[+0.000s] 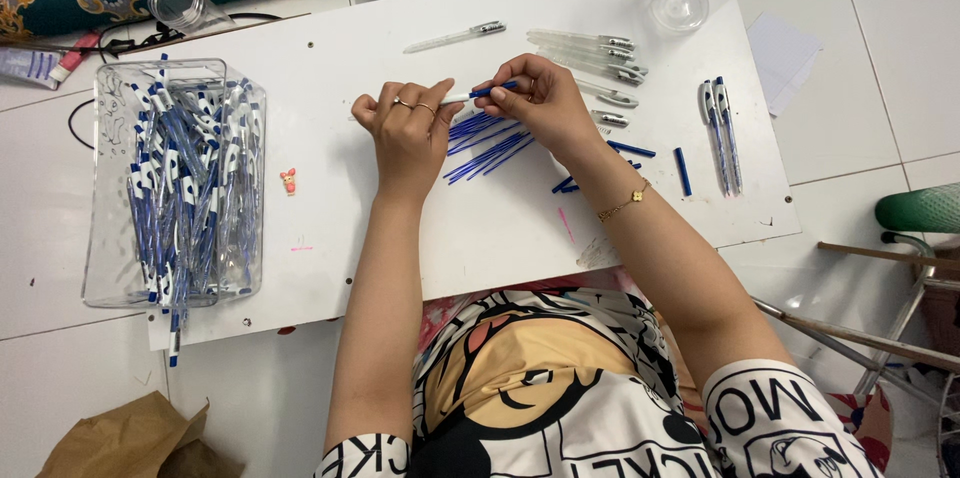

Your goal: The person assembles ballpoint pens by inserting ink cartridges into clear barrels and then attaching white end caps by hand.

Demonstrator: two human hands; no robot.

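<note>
Both of our hands met over the middle of the white board (480,228). Our left hand (408,128) was curled around the clear end of a pen (478,94), fingers closed on it, while our right hand (540,103) pinched its blue end between thumb and fingertips. We held the pen level just above a loose pile of blue refills (487,146) lying on the board between our wrists. Beyond our right hand lay a row of clear pen barrels (590,53), and further right two assembled pens (722,133) side by side. Well to our left stood a clear plastic box (112,188) heaped with finished blue-and-white pens (185,188).
</note>
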